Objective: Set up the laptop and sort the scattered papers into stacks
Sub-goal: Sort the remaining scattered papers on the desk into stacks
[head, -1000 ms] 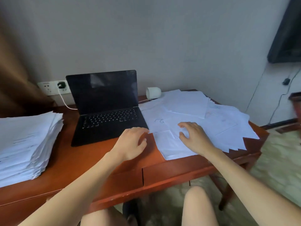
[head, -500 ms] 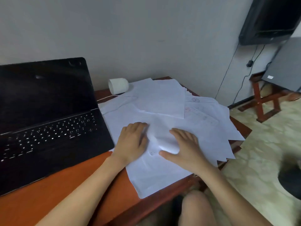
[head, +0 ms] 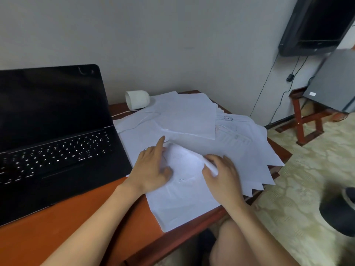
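Note:
The black laptop (head: 55, 139) stands open on the left of the reddish desk (head: 63, 217), its screen dark and its keys lit. Scattered white papers (head: 240, 143) cover the desk's right half, fanned over the right edge. My left hand (head: 151, 169) lies on the top sheet (head: 182, 200), index finger stretched out, the other fingers bent. My right hand (head: 222, 175) pinches the curled-up right edge of that same sheet between thumb and fingers.
A small white cylinder (head: 137, 99) lies at the back of the desk with a white cable (head: 123, 112) running behind the laptop. A dark wall screen (head: 315, 25), a red wooden stand (head: 305, 120) and a dark round thing (head: 338, 217) on the floor are to the right.
The view swung right, so the paper stack on the left left the frame. Both hands moved onto the scattered sheets; my right hand has curled up the top sheet's edge and my left index finger has stretched out.

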